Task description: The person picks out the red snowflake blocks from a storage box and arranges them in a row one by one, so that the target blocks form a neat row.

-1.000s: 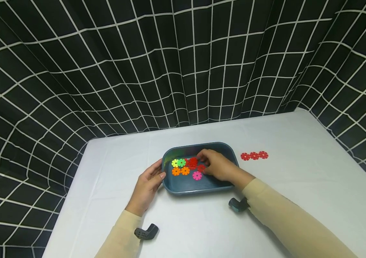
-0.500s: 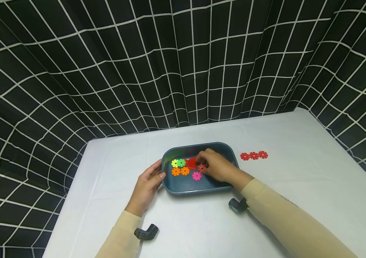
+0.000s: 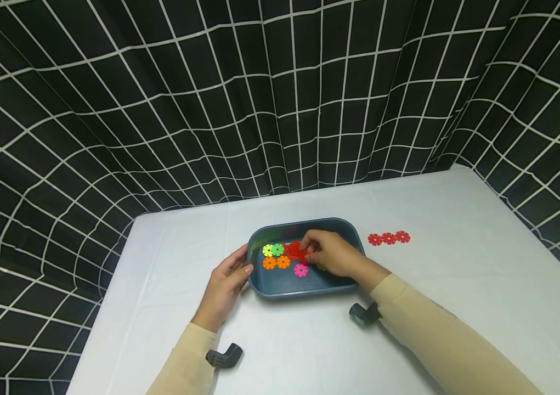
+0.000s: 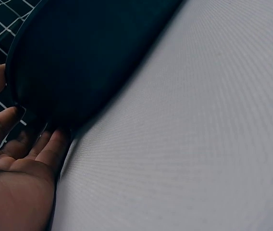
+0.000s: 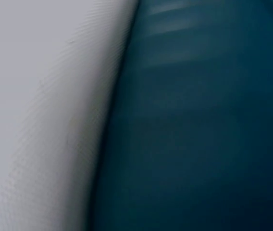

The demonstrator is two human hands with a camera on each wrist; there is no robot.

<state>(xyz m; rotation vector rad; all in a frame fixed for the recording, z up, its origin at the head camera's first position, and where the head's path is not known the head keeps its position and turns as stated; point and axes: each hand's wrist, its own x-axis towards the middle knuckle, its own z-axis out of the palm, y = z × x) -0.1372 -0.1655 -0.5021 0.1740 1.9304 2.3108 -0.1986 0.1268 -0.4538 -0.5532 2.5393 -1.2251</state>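
Inside a dark blue plastic tray [image 3: 284, 287], my right hand [image 3: 333, 253] pinches a red snowflake disc [image 3: 303, 257] between thumb and fingers. Left of it lies a cluster of red discs [image 3: 293, 250]. Nearby are a yellow disc [image 3: 268, 250], a green disc [image 3: 277, 249], two orange discs [image 3: 276, 263] and a pink disc [image 3: 301, 270]. A yellowish-green disc [image 3: 321, 267] shows partly under the right hand. My left hand [image 3: 227, 282] holds the tray's left end, thumb at the rim and fingers against the outer wall [image 4: 79, 62]. The right wrist view shows tray [image 5: 189, 120] but no hand.
Three red discs [image 3: 389, 238] lie joined in a row on the white table [image 3: 457, 263], right of the tray. A black curtain with a white grid [image 3: 280, 109] stands behind the table and at both sides.
The right hand's fingers have shifted slightly in the tray, and the red disc at their tips has moved a little left and tilted. A yellowish-green disc now shows beneath. The left hand stays put.
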